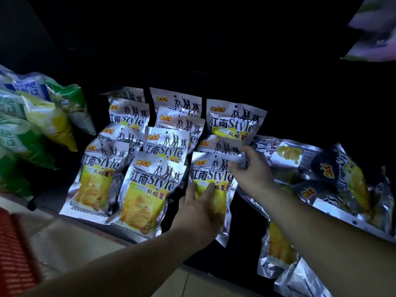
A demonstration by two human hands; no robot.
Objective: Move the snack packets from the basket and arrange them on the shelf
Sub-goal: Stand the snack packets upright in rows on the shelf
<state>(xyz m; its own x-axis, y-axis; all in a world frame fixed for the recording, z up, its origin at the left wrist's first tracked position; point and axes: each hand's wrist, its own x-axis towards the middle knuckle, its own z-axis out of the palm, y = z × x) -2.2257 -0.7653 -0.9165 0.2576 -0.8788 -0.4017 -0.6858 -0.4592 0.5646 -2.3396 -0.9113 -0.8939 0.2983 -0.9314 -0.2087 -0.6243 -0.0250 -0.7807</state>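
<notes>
As hands (255, 176) steady it, crinkly foil packet (211, 175)

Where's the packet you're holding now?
Head view, centre: the held packet fronts the rightmost upright row, right of the middle row's front packet, with the left hand on its lower face and the right hand at its top corner.

Rows of snack packets (154, 185) stand overlapping on the shelf (47, 200). Other bags (42, 125) are stacked to their left; a loose heap of packets (342, 179) lies to their right.
</notes>
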